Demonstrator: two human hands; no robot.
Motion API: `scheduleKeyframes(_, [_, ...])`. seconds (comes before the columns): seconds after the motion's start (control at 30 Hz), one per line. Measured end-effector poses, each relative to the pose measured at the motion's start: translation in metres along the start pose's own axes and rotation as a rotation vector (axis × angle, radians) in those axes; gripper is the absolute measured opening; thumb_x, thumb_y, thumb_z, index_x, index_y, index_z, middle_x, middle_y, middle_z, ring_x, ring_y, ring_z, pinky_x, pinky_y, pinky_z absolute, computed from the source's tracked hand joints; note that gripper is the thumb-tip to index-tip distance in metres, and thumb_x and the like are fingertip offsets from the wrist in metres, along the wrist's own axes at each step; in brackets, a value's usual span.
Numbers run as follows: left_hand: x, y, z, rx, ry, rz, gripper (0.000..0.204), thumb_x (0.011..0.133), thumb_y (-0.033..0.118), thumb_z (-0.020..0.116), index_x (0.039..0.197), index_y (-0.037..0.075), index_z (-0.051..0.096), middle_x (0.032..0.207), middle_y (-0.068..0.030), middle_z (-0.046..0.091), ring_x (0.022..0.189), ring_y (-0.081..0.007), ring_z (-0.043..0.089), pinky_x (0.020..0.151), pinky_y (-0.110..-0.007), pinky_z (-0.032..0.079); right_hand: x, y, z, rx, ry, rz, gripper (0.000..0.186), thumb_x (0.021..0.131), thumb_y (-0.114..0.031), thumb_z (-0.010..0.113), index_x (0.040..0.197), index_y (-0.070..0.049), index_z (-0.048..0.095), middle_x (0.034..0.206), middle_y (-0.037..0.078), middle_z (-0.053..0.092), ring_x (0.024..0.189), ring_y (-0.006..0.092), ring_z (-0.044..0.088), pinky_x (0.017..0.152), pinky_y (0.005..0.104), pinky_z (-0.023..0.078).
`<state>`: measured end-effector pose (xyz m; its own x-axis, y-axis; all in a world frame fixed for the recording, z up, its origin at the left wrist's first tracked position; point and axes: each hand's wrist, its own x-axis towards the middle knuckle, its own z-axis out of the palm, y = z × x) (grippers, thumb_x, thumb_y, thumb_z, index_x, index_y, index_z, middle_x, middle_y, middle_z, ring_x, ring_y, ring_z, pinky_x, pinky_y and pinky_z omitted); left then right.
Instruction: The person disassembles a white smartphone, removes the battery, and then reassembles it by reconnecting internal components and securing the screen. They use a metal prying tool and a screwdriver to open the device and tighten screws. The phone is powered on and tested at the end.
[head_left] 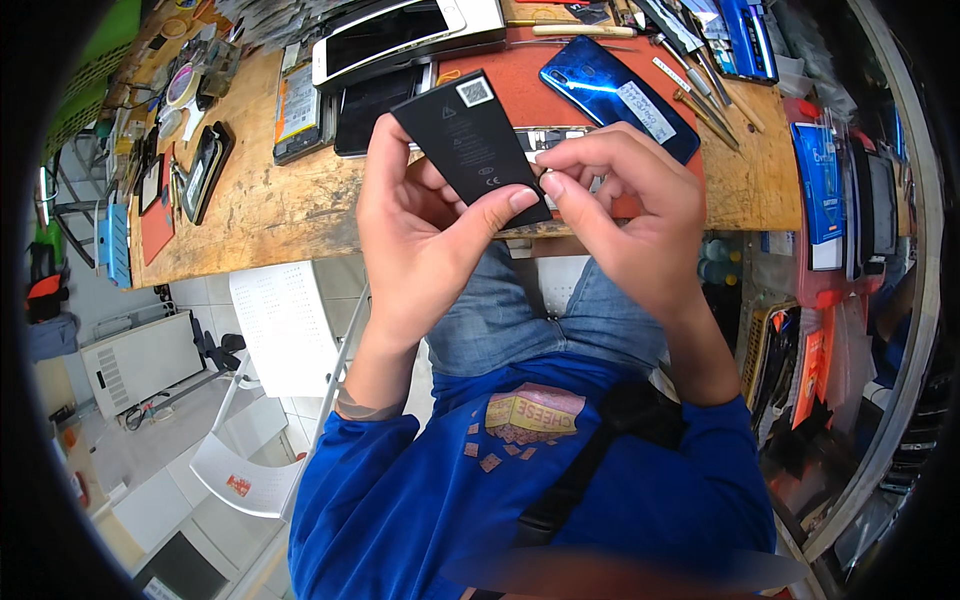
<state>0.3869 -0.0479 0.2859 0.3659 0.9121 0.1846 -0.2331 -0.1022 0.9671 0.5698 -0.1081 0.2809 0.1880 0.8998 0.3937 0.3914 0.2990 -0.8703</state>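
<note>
Your blue long-sleeved top [430, 500] lies nearest. Over the front edge of the worn wooden desk [290, 220], your left hand [420, 225] grips a flat black rectangular battery [465, 140], thumb across its lower end. Your right hand [650, 215] has thumb and forefinger nearly meeting beside it; whether they pinch anything is unclear. A glossy blue phone [603, 88] lies beyond.

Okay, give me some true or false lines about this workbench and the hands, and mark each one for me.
1. The left hand holds a black slab. True.
2. The right hand holds the blue phone. False: the right hand is beside the black slab.
3. A white chair stands to the person's left. True.
4. The blue phone lies on the white chair. False: the blue phone lies on a red-orange mat.
</note>
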Motion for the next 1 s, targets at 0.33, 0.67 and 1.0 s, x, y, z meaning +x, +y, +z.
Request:
scheduleKeyframes(0.33, [-0.019,-0.002,0.005,0.092,0.044,0.186,0.033,0.09,-0.017,0.079,0.119,-0.009,0.064,0.111,-0.022,0.078,0.104,-0.0265,0.079,0.094,-0.037,0.067,-0.006,-0.012,0.006,-0.237,0.166,-0.324,0.022,0.079,0.007,0.085,0.096,-0.001,0.074,0.087,0.008,0.072,0.072,0.0207,0.072,0.06,0.0309,0.057])
scheduleKeyframes(0.67, [-0.02,-0.007,0.008,0.044,0.044,0.297,0.029,0.092,-0.02,0.075,0.117,-0.011,0.067,0.112,-0.0213,0.077,0.105,-0.0273,0.079,0.094,-0.036,0.066,-0.007,-0.01,0.013,-0.284,0.235,-0.453,0.026,0.076,0.006,0.088,0.096,-0.001,0.074,0.084,0.01,0.071,0.073,0.023,0.074,0.059,0.032,0.059])
scheduleKeyframes(1.0, [-0.017,-0.008,0.003,0.129,0.042,0.291,0.023,0.093,-0.019,0.073,0.114,-0.012,0.069,0.11,-0.0202,0.078,0.103,-0.0263,0.079,0.091,-0.034,0.066,-0.004,-0.01,0.009,-0.119,0.127,-0.306,0.021,0.08,0.007,0.086,0.097,0.001,0.076,0.088,0.011,0.076,0.075,0.0223,0.075,0.063,0.0311,0.06])
